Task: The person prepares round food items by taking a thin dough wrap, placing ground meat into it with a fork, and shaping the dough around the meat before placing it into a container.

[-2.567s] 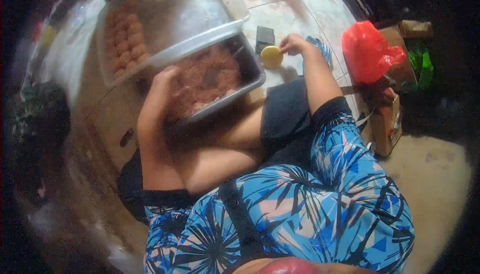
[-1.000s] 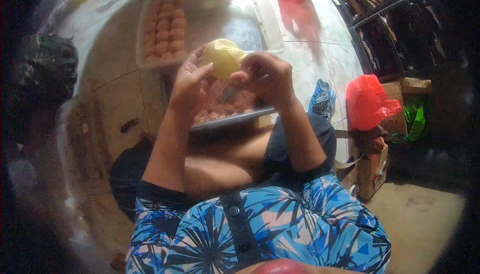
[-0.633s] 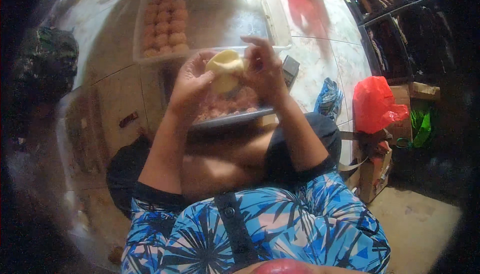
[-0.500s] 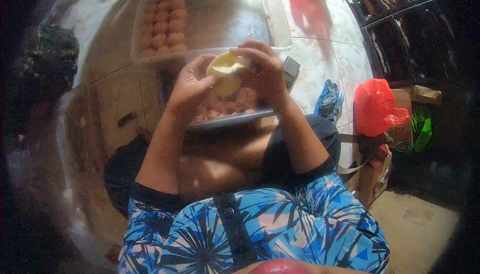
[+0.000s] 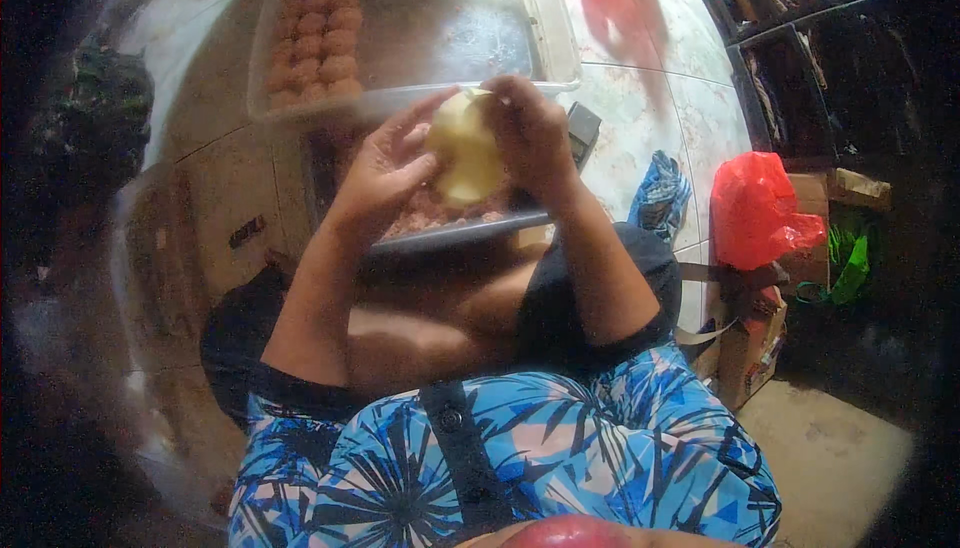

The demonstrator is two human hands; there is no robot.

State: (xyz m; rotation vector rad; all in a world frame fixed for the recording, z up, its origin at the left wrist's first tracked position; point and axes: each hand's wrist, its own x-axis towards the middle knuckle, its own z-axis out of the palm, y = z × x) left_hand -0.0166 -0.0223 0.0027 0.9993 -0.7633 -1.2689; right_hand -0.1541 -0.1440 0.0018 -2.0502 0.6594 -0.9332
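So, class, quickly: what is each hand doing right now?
Left hand: fingers curled around the left side of the pale yellow dough round, holding it.
Right hand: closed on the same round from the right.

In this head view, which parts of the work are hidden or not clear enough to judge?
- Front of the metal tray of minced filling: covered by both hands.
- Pale dough wrapper: what lies inside it is hidden by the right hand and left hand.
- Clear tray with rows of shaped pieces: blurred, so they cannot be counted.
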